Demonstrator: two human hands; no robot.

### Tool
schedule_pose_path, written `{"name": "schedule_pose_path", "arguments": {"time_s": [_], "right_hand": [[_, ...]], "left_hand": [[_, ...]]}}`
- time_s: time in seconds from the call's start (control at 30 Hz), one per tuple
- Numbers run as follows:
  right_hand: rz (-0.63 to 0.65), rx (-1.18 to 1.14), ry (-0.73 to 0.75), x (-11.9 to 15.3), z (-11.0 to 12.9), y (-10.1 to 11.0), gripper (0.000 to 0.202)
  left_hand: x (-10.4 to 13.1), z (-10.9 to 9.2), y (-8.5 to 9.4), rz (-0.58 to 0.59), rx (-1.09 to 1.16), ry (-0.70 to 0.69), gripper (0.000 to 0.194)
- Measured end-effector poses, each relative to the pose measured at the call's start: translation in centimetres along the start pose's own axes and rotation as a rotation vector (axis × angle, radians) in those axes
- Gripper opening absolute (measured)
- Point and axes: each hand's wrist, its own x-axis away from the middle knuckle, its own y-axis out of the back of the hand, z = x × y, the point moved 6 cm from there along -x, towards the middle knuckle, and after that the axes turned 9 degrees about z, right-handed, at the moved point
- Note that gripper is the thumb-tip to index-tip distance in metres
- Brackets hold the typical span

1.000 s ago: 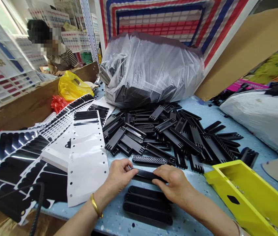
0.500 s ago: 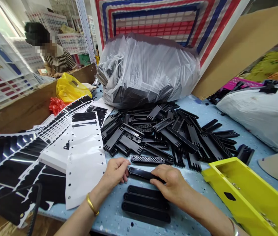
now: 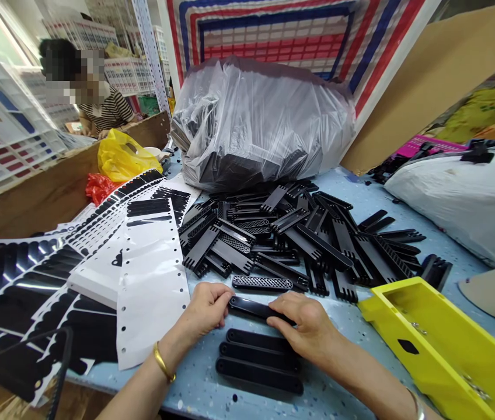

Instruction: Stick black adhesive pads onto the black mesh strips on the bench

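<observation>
A glossy black plastic bar (image 3: 250,307) with rounded ends lies level between my two hands. My right hand (image 3: 306,324) grips its right end, thumb on the near side and fingers over the far side. At the bar's left end, my left hand (image 3: 206,306) is closed with thumb and forefinger pressed together against the tip. Three similar black bars (image 3: 258,364) are lined up side by side on the blue table just below. Beyond the held bar lies a bar with a lattice underside (image 3: 262,283).
A pile of black plastic parts (image 3: 274,233) spreads behind my hands, below a large plastic-wrapped bundle (image 3: 265,128). Sheets of black stickers (image 3: 151,280) cover the left side. A yellow bin (image 3: 444,344) with small metal pieces stands right. Another person (image 3: 103,108) sits back left.
My left thumb and forefinger have shifted slightly right, onto the left tip of the bar. My right hand keeps its grip with hardly any movement.
</observation>
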Motion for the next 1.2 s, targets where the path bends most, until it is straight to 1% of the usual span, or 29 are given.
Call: {"name": "schedule_pose_path", "arguments": {"time_s": [0.17, 0.33, 0.4, 0.5, 0.57, 0.7, 0.87, 1.0, 1.1, 1.2], "right_hand": [[-0.008, 0.005, 0.009, 0.0, 0.1, -0.1, 0.011], [-0.009, 0.017, -0.013, 0.0, 0.2, -0.1, 0.011], [-0.007, 0.02, -0.013, 0.0, 0.2, -0.1, 0.011], [-0.007, 0.02, -0.021, -0.1, 0.2, -0.1, 0.012], [-0.004, 0.021, -0.027, -0.1, 0.2, -0.1, 0.011], [-0.013, 0.007, -0.021, 0.0, -0.1, -0.2, 0.01], [-0.019, -0.122, -0.008, 0.3, -0.7, -0.1, 0.011], [-0.049, -0.092, 0.013, 0.6, -0.4, 0.2, 0.015], [-0.054, -0.049, 0.01, 0.8, -0.2, 0.2, 0.014], [-0.028, -0.113, -0.031, 0.8, -0.7, -0.1, 0.012]], "left_hand": [[-0.3, 0.0, 0.0, -0.014, -0.108, -0.001, 0.018], [0.2, -1.0, 0.0, -0.031, -0.256, -0.138, 0.017], [0.3, -1.0, 0.0, -0.006, -0.23, -0.123, 0.02], [0.1, -0.6, -0.2, 0.041, -0.12, -0.038, 0.026], [0.1, -0.8, -0.2, 0.037, -0.105, -0.02, 0.03], [0.3, -1.8, -0.3, 0.005, -0.255, -0.104, 0.035], [0.6, -2.2, -0.3, -0.04, -0.36, -0.191, 0.033], [0.6, -2.1, -0.2, -0.06, -0.389, -0.211, 0.033], [0.6, -2.1, -0.2, -0.053, -0.383, -0.215, 0.033], [0.6, -2.0, -0.2, -0.045, -0.386, -0.218, 0.034]]}}
